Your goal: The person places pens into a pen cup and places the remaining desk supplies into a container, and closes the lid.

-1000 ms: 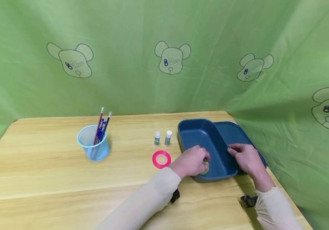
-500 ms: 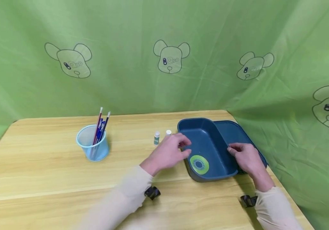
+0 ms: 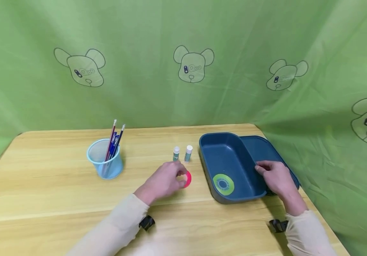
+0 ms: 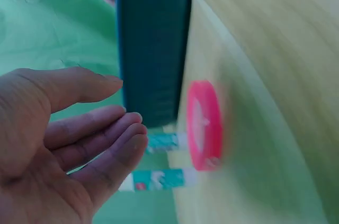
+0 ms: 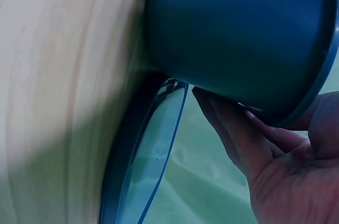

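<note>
My left hand (image 3: 165, 179) hovers beside and above a pink tape roll (image 3: 188, 179) lying on the table, partly hidden in the head view. In the left wrist view its fingers are loosely bent, with nothing between them, apart from the roll (image 4: 205, 123). My right hand (image 3: 276, 177) grips the right rim of a dark blue box (image 3: 228, 156), thumb over the edge and fingers (image 5: 241, 128) against the outer wall. Inside the box, near its front left corner, lies a green tape roll (image 3: 230, 182).
Two white-capped glue sticks, one (image 3: 176, 153) left of the other (image 3: 188, 153), stand behind the pink roll. A light blue mesh cup (image 3: 111, 169) with pencils and pens is farther left. A dark blue lid (image 3: 263, 149) lies beside the box, near the green curtain (image 3: 330, 124).
My left hand has let go of the green tape roll in the box, withdrawn over the rim and moved left to the pink roll. My right hand keeps its hold on the box.
</note>
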Demonstrator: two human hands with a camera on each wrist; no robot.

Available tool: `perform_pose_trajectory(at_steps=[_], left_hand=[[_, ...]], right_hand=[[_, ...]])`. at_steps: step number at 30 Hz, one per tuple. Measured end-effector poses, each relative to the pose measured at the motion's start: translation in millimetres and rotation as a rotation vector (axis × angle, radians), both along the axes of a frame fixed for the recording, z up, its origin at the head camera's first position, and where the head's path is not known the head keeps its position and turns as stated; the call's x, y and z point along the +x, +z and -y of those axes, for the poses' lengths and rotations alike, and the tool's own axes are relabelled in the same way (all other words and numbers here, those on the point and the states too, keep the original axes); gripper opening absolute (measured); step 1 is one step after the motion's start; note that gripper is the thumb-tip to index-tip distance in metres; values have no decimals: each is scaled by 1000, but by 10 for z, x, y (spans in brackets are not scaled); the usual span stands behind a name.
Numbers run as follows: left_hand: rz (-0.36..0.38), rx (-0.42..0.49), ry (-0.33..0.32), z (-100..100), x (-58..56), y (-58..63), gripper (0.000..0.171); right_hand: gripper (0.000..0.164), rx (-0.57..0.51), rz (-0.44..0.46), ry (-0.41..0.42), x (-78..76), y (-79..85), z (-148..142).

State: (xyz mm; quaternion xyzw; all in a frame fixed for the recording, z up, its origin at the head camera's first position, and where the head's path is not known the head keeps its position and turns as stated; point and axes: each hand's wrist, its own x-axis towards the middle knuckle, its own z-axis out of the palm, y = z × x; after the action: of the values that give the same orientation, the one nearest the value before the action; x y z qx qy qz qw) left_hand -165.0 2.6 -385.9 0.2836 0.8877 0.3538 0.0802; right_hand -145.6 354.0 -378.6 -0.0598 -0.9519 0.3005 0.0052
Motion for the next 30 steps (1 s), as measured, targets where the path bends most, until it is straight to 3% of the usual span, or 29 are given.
perform_pose_trajectory(at_steps=[12,15,19,23,30], left_hand=[[16,-48,36,19,-104,-216,29],[-11,-70,15,-24,-115,-243,29],[-28,-95,-14,-81,-121,-259,10],[-74,-138,-40,-123,-114,-284,25],[-184,-199,-40,-157,-109,-305,16]], right_hand=[[42,8,0,-4,6,-12,11],[43,8,-1,-3,4,-14,11],[43,7,-1,-2,3,-14,9],[43,7,1,2,5,-16,5],[44,5,5,1,5,-19,-1]])
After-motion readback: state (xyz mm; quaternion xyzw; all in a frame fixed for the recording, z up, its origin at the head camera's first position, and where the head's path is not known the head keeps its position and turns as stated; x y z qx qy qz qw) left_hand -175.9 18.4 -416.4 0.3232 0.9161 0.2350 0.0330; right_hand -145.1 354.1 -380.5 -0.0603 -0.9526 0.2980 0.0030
